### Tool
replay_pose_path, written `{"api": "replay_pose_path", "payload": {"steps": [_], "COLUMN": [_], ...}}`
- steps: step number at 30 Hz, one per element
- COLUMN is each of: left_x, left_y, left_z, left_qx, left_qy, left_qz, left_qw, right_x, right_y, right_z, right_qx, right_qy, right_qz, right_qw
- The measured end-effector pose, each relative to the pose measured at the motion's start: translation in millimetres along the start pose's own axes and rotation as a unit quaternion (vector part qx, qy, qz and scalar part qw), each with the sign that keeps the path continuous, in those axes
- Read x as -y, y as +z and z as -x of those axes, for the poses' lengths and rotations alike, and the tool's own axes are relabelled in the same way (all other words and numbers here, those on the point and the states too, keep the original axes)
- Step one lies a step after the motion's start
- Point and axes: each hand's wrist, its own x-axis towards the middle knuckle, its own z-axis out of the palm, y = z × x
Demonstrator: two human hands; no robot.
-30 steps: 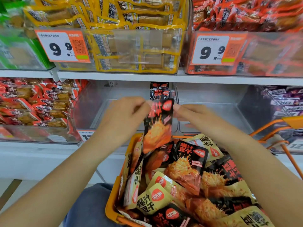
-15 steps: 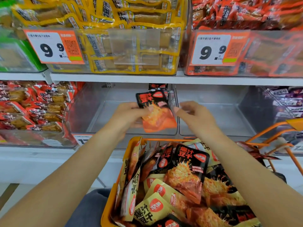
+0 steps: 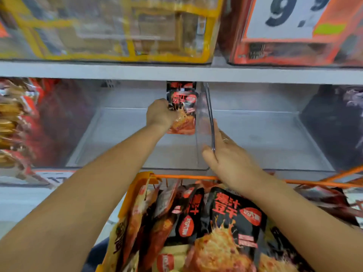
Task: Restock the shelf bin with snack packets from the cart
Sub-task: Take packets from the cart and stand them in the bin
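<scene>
My left hand grips a black-and-orange snack packet deep inside the clear shelf bin, near its back right corner. Behind it, another packet of the same kind stands against the bin's back. My right hand holds the bin's clear right wall near the front, thumb on the left side and fingers on the right. Below my arms is the orange cart, piled with several black and yellow packets.
A second clear bin stands to the right, with dark packets beyond it. Red packets fill the bin on the left. The upper shelf carries bins of yellow packets and a price tag.
My left hand has carried the packet from above the cart into the back of the bin. My right hand let go of the packet and took hold of the bin's wall. The view moved closer.
</scene>
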Motion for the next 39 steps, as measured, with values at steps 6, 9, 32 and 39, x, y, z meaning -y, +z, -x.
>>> {"api": "replay_pose_path", "payload": {"steps": [6, 9, 32, 39], "left_x": [9, 11, 13, 7], "left_y": [23, 23, -128, -106], "left_z": [-4, -11, 181, 191], "left_qx": [0.078, 0.041, 0.217, 0.251], "left_qy": [-0.023, -0.010, 0.228, 0.285], "left_qz": [-0.052, -0.057, -0.203, -0.274], "left_qw": [0.995, 0.997, 0.927, 0.884], "right_x": [0, 1, 33, 37], "right_y": [0, -1, -38, -68], "right_z": [2, 2, 38, 55], "right_qx": [0.005, 0.016, 0.010, -0.030], "right_qy": [0.000, 0.008, 0.055, 0.067], "right_qz": [-0.032, -0.040, 0.137, 0.054], "right_qw": [0.999, 0.999, 0.989, 0.996]}}
